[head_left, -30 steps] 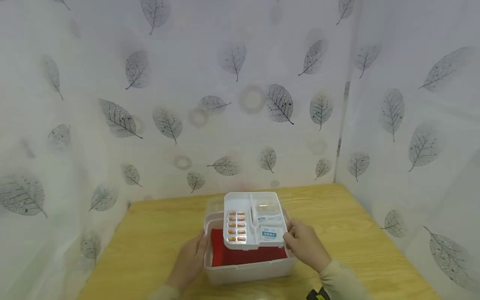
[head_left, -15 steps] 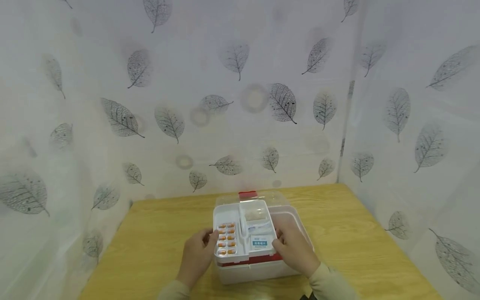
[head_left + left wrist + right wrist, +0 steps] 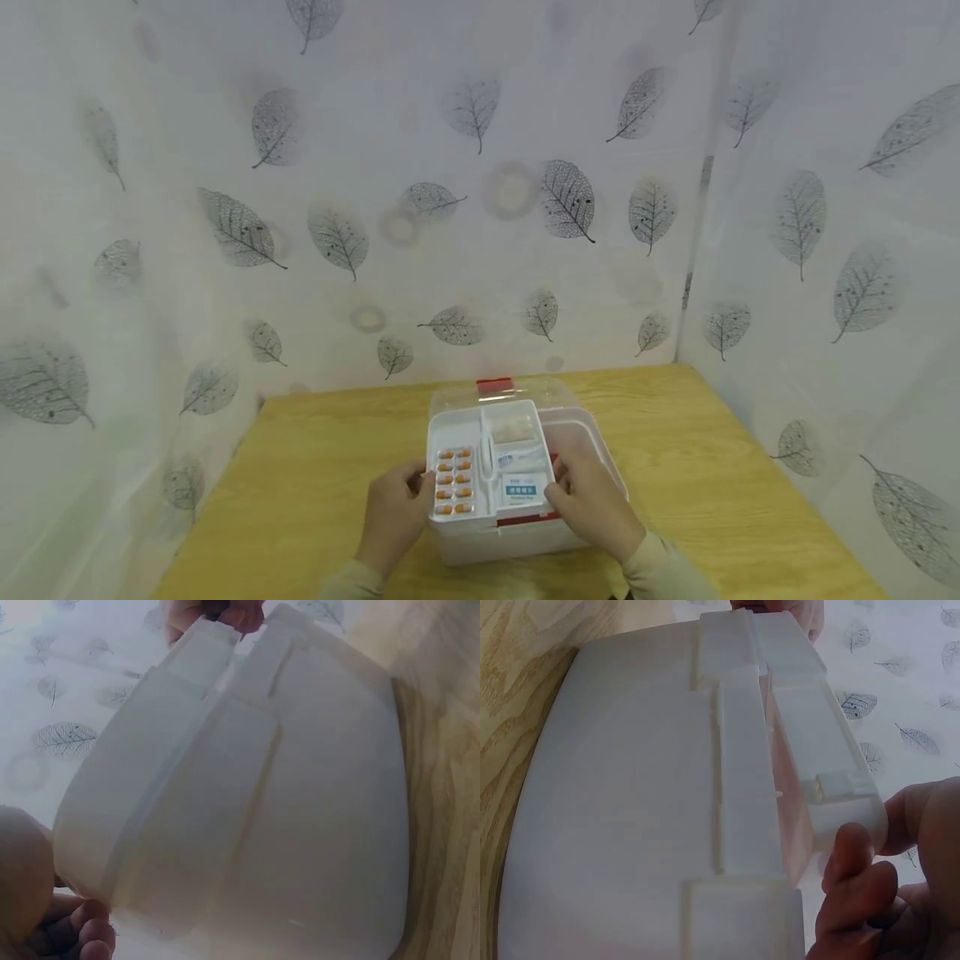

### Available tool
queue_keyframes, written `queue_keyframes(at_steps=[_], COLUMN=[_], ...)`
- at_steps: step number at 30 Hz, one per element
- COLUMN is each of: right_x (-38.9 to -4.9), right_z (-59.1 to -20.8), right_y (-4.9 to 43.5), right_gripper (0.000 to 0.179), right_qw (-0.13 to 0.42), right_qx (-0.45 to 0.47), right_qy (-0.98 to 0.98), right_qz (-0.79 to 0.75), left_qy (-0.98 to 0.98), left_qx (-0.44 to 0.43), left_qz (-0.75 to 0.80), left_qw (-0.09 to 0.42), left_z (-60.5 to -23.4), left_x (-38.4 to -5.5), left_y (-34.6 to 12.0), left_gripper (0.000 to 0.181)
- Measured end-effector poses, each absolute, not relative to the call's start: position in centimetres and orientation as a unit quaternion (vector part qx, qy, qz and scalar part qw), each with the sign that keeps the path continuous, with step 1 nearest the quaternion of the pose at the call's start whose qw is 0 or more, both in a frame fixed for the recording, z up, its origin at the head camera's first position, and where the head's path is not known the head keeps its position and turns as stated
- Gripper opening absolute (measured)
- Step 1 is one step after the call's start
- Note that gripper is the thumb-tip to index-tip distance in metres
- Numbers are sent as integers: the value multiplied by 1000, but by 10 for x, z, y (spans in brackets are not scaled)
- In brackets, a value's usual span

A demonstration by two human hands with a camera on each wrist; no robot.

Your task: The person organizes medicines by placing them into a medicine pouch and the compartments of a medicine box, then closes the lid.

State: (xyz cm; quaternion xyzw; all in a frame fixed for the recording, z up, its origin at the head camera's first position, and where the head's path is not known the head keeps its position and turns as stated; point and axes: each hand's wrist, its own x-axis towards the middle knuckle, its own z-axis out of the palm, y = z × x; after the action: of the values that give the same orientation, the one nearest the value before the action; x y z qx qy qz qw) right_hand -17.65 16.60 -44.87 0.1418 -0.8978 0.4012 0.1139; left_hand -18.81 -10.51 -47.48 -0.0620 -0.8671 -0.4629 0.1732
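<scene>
Both hands hold a white divided tray (image 3: 457, 427) at its two sides. It sits over the left part of a translucent white box (image 3: 495, 547). The left hand (image 3: 393, 510) pinches the tray's left edge, and the right hand (image 3: 596, 504) grips its right edge. In the tray lie a blister pack of orange capsules (image 3: 454, 482), small white-and-blue packets (image 3: 522, 490) and a pale item in a clear wrapper (image 3: 514, 428). Red material (image 3: 531, 518) shows in the box below. In the right wrist view, a gap separates tray and box near the right fingers (image 3: 853, 855).
The box's clear lid (image 3: 540, 392) with a red latch (image 3: 495, 386) is folded back behind it. Everything stands on a wood-grain table (image 3: 322, 467). Leaf-patterned sheeting (image 3: 480, 250) closes in the back and sides.
The tray has moved left and down toward the box's front left. The left hand has gone from the box's side to the tray's left edge. The right hand has kept its grip.
</scene>
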Motion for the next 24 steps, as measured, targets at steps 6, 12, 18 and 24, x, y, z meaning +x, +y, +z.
queue_keyframes(at_steps=[6, 12, 18, 24], right_x=[-178, -178, -179, -179], right_z=[-451, -454, -458, -460], right_y=[166, 166, 167, 168], right_gripper=[15, 18, 17, 17], right_qw=[129, 118, 101, 103], right_qx=[172, 172, 163, 161], right_qy=[-898, -908, -920, -931], right_qz=[384, 364, 343, 312], left_qy=[-874, -881, -881, -886], left_qx=[-66, -63, -69, -68], left_qz=[-450, -428, -416, -405], left_qw=[171, 193, 217, 215], left_z=[-478, -482, -483, -485], left_x=[-188, -189, -188, -188], left_y=[-107, -105, -104, -103], left_gripper=[13, 13, 14, 22])
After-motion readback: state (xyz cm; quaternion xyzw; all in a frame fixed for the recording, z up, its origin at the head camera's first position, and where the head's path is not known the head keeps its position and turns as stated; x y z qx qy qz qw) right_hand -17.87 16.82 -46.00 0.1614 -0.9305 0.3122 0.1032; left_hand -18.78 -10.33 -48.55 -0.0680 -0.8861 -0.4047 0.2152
